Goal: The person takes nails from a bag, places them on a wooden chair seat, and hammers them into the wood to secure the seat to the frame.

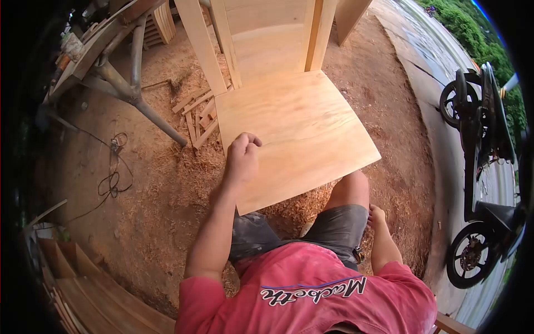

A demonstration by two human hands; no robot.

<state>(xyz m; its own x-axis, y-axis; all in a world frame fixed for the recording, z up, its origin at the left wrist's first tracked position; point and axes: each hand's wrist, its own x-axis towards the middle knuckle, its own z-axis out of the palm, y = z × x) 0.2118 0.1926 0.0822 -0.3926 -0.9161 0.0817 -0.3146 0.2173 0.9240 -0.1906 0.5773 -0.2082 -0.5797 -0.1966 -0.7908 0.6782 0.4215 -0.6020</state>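
A pale wooden chair [295, 128] stands in front of me, its smooth seat facing up and its back rising at the far side. My left hand [243, 157] is over the left part of the seat, fingers curled in; whether something small is inside them is hidden. Beside my right thigh, by the hem of the grey shorts [336, 225], hangs my right hand [377, 216]. Its fingers look loosely bent and apart, with nothing visible in them. The seat's near left corner reaches over my left thigh, and my right knee [351, 186] is by its front edge.
Wood shavings [167, 206] and offcut strips [197, 117] lie on the dirt floor. A metal-legged bench [125, 92] stands at left, with a cable [114, 167] below it. Boards [94, 289] lie lower left. A motorcycle [481, 167] stands at right. A tape measure [359, 255] hangs at my hip.
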